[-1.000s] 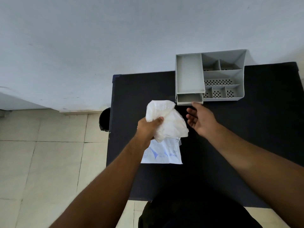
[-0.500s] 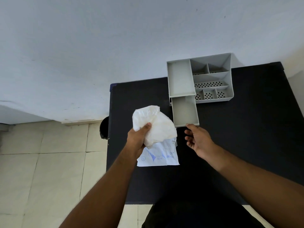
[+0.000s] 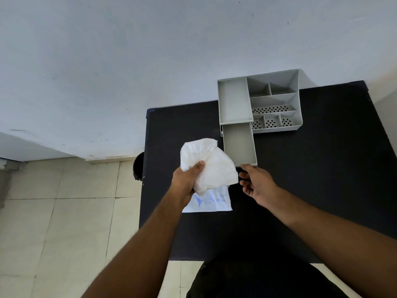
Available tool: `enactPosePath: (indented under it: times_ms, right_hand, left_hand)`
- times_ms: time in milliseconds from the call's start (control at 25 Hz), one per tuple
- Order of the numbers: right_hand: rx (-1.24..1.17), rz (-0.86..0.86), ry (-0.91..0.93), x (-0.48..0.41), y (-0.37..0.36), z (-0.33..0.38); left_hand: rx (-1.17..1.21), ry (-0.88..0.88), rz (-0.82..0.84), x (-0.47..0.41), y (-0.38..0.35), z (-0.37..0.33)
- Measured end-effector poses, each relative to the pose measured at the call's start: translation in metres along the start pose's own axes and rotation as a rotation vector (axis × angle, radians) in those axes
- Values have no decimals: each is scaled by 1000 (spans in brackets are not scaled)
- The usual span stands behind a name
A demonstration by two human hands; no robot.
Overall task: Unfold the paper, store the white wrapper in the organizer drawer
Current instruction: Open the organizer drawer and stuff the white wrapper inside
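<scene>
Now white wrapper (image 3: 209, 166) in left hand (image 3: 186, 179)

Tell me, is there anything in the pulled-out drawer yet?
No, the drawer shows only its bare grey floor; the white wrapper is in the left hand.

A plain pale wall (image 3: 129, 61) with a few small dark specks and scuffs fills the upper part of the view, evenly lit in soft light with a faint bluish cast. Below it on the left lies a floor (image 3: 64, 222) of large cream tiles with thin darker joints, meeting the wall along a low, scuffed skirting. A black matte worktop (image 3: 322, 179) stands with its far edge against the wall, and a dark round bin (image 3: 138, 168) sits on the floor just beside its left edge, partly hidden by it.
</scene>
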State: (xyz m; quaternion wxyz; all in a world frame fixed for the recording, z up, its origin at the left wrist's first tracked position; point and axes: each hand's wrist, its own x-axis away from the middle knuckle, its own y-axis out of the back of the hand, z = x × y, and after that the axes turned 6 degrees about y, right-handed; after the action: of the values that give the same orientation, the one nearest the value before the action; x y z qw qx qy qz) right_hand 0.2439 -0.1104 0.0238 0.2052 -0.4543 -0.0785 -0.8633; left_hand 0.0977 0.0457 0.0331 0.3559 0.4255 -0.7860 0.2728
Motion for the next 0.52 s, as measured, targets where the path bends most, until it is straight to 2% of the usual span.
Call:
enactPosePath:
  times_ms: [520]
  right_hand:
    - [12, -17, -29, 6, 2, -11]
  left_hand:
    - [-16, 24, 15, 10, 7, 7]
